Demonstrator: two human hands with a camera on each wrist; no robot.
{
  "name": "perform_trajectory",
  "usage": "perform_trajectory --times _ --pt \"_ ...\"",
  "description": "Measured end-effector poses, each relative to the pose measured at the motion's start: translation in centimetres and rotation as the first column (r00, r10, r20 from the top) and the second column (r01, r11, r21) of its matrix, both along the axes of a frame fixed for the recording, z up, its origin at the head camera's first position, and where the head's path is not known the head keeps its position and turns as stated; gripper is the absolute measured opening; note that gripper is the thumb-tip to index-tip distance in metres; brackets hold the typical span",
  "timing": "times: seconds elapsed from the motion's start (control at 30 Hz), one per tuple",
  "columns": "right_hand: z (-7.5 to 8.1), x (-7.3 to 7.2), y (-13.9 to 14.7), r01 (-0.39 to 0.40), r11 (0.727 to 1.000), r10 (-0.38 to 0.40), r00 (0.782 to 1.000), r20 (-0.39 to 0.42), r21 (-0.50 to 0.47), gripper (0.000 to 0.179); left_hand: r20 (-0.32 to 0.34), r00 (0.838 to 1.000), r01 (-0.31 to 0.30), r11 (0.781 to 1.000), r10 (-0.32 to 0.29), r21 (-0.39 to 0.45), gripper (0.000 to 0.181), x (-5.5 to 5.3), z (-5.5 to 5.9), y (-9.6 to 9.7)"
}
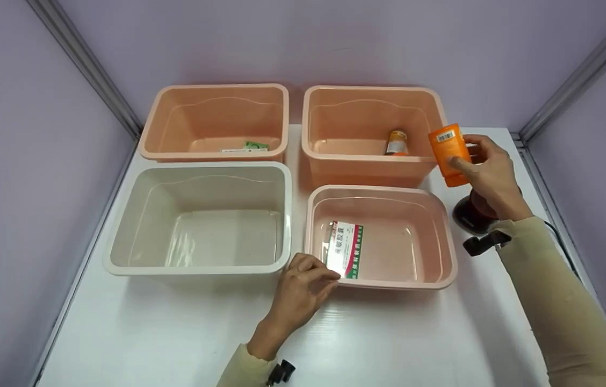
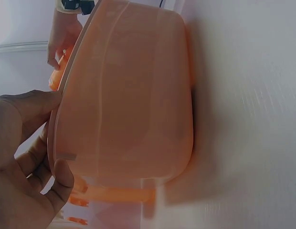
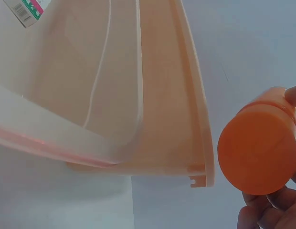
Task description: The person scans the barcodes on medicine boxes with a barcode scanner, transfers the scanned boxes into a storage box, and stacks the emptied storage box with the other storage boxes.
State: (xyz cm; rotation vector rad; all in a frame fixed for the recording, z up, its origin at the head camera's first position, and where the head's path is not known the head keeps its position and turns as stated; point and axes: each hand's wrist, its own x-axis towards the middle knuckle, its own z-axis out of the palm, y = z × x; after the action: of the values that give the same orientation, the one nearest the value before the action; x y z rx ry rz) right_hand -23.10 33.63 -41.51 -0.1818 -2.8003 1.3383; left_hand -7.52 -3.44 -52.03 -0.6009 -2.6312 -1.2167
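My right hand [image 1: 488,169] holds an orange capped tube [image 1: 449,153] beside the right rim of the back right bin [image 1: 373,171]. Its round orange cap [image 3: 258,152] faces the right wrist camera. My left hand [image 1: 300,290] pinches the near left rim of the front right pink bin [image 1: 389,282]; in the left wrist view, thumb and fingers lie on either side of that rim. Inside this pink bin a white, red and green medicine box [image 1: 345,250] leans by the left wall. An orange and white container [image 1: 397,143] lies in the back right bin.
A white bin [image 1: 203,271] stands front left. Behind it, the back left orange bin [image 1: 214,157] contains a green and white item [image 1: 255,145]. Near my right wrist sits a dark round object [image 1: 472,216], partly hidden, with a black cable close by. Lilac walls enclose the white table [image 1: 174,333].
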Motion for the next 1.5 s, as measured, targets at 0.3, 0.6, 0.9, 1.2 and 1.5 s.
perform_trajectory --times 0.3,0.6,0.9,1.2,1.5 --pt "0.2 -1.4 -0.9 0.000 0.998 0.003 0.999 -0.055 0.065 0.063 -0.015 1.000 0.011 1.000 -0.010 0.017 0.008 -0.1 -0.2 -0.1" --pt "1.0 -3.1 -1.8 -0.020 0.994 0.026 0.998 -0.054 0.109 0.063 -0.016 1.000 0.002 1.000 -0.002 0.002 0.008 -0.1 -0.3 -0.1" --pt "1.4 -4.5 -2.6 -0.073 0.983 0.084 0.995 -0.055 0.168 0.067 -0.024 1.000 -0.003 1.000 0.003 -0.002 0.009 -0.1 -0.1 -0.2" --pt "1.8 -5.6 -3.4 -0.133 0.965 0.153 0.985 -0.077 0.225 0.064 -0.019 1.000 0.016 1.000 -0.016 0.017 0.008 0.1 -0.2 -0.4" --pt "1.7 -6.8 -4.4 -0.198 0.953 0.212 0.976 -0.039 0.227 0.061 -0.016 1.000 0.012 1.000 -0.012 0.018 0.008 0.1 -0.3 -0.4"
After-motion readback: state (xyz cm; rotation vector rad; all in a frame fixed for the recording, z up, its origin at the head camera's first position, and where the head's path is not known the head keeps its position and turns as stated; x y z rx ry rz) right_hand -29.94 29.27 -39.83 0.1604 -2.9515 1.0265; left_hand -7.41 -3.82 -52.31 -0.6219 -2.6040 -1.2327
